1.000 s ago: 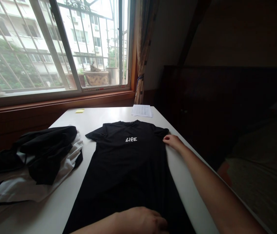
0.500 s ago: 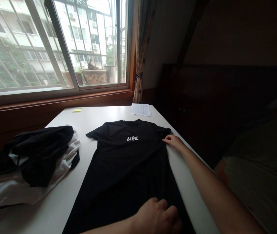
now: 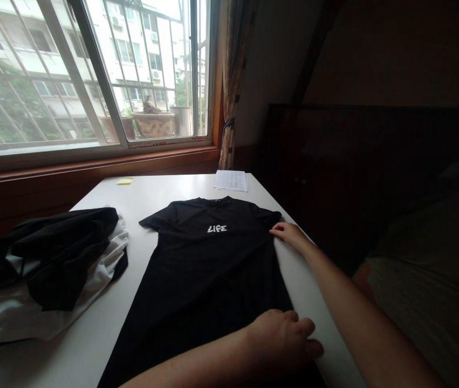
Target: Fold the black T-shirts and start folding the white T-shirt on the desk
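A black T-shirt (image 3: 209, 269) lies spread on the white table (image 3: 156, 186), its collar toward the window and white lettering on its chest. At the shirt's right edge, just below the right sleeve, my right hand (image 3: 288, 234) is closed in a pinch on the fabric. My left hand (image 3: 286, 339) is over the lower right part of the shirt, back of the hand up, with its fingers curled toward the right edge. Its fingertips are partly hidden, and whether they hold fabric is unclear.
A heap of black and white clothes (image 3: 63, 258) lies on the table's left side. Papers (image 3: 231, 180) and a yellow sticky note (image 3: 124, 181) are near the far edge. Beyond stand a barred window (image 3: 152, 70) and a tied curtain (image 3: 229, 129).
My left hand has moved right and slightly up toward the shirt's right edge. My right hand stays at the sleeve. The view has shifted slightly.
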{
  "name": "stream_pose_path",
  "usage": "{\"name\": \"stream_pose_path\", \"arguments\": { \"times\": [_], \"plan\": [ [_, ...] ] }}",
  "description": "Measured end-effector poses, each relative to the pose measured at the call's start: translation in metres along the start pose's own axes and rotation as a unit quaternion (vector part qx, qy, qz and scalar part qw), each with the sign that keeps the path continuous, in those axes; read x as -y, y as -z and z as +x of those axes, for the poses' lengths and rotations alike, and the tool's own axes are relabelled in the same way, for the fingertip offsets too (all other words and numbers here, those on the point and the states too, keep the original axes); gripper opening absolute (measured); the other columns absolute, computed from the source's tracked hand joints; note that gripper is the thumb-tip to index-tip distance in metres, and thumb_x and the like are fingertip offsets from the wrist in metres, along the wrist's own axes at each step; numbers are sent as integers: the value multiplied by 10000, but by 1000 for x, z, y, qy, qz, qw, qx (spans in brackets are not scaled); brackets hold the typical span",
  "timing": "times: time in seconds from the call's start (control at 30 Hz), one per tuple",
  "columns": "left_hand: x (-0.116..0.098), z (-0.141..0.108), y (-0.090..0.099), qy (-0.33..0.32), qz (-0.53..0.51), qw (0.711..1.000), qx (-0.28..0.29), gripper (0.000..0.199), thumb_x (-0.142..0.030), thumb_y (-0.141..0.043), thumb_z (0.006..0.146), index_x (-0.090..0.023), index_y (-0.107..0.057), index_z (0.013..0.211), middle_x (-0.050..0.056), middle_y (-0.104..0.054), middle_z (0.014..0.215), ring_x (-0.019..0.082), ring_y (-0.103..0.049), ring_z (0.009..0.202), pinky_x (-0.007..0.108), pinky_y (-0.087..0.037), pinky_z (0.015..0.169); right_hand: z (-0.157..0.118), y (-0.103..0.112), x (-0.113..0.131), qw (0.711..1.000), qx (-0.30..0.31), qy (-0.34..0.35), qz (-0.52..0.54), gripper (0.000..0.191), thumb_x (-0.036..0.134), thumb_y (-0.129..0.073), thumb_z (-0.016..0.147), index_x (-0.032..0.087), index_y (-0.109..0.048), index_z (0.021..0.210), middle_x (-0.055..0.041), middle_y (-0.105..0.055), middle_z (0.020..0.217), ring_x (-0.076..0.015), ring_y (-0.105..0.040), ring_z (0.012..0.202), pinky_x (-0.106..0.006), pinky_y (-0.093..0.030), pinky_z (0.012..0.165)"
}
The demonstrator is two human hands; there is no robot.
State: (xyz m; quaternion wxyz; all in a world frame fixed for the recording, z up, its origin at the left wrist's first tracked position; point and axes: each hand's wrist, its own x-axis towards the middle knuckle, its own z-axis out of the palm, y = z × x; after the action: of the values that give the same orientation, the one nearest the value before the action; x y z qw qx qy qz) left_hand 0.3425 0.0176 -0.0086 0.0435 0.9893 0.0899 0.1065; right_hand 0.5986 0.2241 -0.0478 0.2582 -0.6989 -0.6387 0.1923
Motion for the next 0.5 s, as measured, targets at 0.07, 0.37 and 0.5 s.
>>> {"name": "stream_pose_path", "arguments": {
  "times": [0.07,0.37,0.5],
  "plan": [
    [6,-3,-2,-50,-21,999,-6,194,-256,-427,1045,-208,-615,1054,43,-597,1006,169,-557,755,300,-426,493,0,1,-2,1000,6,3,0,254,457,-642,790,218,-720,822,3,-667,638,-175,-609,624,-265,-423,580],
    [19,-19,-16,-120,-57,991,-11,272,-310,-461,1038,-240,-598,1263,40,-588,1275,186,-542,1007,298,-478,817,10,-1,-4,998,-19,43,-47,136,323,-617,820,213,-682,775,-11,-674,759,-162,-617,658,-272,-448,661],
    [14,-21,-17,-114,-36,992,-26,292,-313,-421,1048,-245,-607,1263,48,-581,1267,190,-562,1008,307,-476,797,13,-5,-4,993,-60,59,-88,51,249,-644,801,213,-672,778,-42,-672,921,-193,-616,840,-293,-453,778]
  ]
}}
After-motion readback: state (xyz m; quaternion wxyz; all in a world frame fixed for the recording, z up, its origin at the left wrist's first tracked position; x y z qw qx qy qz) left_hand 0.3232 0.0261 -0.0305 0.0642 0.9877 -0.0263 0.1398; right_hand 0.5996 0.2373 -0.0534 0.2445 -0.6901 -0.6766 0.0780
